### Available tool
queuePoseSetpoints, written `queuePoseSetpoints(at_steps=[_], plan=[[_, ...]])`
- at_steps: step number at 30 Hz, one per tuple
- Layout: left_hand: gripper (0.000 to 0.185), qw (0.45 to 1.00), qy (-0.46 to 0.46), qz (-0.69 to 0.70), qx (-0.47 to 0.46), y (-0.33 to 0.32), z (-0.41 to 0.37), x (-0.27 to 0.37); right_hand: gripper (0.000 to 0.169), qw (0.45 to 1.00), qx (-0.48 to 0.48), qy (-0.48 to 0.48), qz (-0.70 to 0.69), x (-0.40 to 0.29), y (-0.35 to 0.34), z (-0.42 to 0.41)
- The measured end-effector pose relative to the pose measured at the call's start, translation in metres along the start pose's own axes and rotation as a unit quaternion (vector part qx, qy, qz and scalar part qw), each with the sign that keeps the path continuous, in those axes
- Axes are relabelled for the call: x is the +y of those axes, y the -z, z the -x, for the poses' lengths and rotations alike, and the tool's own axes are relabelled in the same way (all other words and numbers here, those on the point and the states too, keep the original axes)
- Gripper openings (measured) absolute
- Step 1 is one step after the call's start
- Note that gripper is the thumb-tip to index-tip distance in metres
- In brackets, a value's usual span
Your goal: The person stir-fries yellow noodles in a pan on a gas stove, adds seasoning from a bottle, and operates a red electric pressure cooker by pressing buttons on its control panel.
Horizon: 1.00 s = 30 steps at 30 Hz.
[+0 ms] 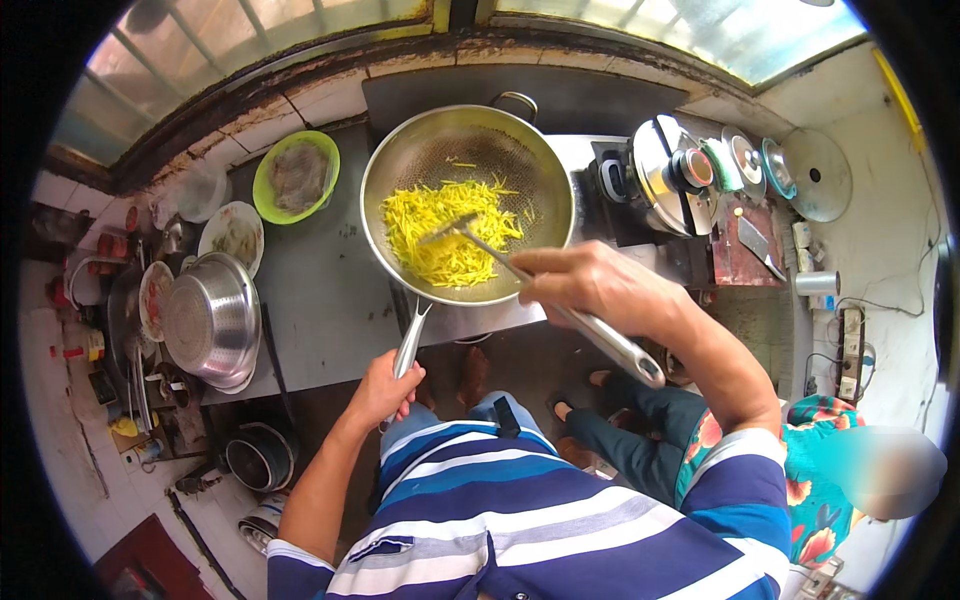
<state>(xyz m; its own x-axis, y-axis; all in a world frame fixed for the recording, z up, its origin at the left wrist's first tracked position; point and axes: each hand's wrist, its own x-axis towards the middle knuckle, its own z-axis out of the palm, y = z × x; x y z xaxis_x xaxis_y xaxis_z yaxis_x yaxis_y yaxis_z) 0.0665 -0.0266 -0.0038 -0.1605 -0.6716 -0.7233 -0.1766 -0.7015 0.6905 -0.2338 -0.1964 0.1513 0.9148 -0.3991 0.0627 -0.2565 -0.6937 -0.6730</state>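
Observation:
A large metal wok (540, 180) with a textured inner face stands on the stove in front of me. Thin yellow-green shreds of food (442, 259) lie in its lower part. My left hand (385, 391) grips the wok's steel handle (409, 337) on the near side. Above the wok's right near rim, my right hand (600, 289) is closed round the handle of a metal spatula (491, 251). The spatula's blade rests among the shreds; how deep it sits is hidden.
Left on the counter are a green bowl (330, 180), a plate (255, 247) and a perforated steel colander (214, 322). A lidded pot (652, 172) and a cleaver (757, 244) on a red board (724, 259) lie right. Another person (814, 480) is close at my right.

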Motion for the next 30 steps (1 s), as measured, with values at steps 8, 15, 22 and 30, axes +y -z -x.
queuePoseSetpoints(at_steps=[8,15,22,30], plan=[[0.022,1.000,-0.008,0.011,-0.016,-0.002,-0.003,-0.004,0.016,0.992,0.086,-0.056,0.067,0.047,-0.042,0.001],[0.022,0.999,-0.013,0.030,-0.017,0.000,-0.002,-0.008,0.019,0.860,0.400,-0.311,-0.053,0.069,-0.023,0.000],[0.022,0.999,-0.005,0.030,-0.027,0.002,-0.005,-0.010,0.025,0.821,0.407,-0.309,-0.253,0.093,-0.066,-0.019],[0.021,0.999,-0.006,0.020,-0.035,-0.001,-0.004,-0.006,0.023,0.728,0.512,-0.282,-0.359,0.120,-0.078,-0.011]])
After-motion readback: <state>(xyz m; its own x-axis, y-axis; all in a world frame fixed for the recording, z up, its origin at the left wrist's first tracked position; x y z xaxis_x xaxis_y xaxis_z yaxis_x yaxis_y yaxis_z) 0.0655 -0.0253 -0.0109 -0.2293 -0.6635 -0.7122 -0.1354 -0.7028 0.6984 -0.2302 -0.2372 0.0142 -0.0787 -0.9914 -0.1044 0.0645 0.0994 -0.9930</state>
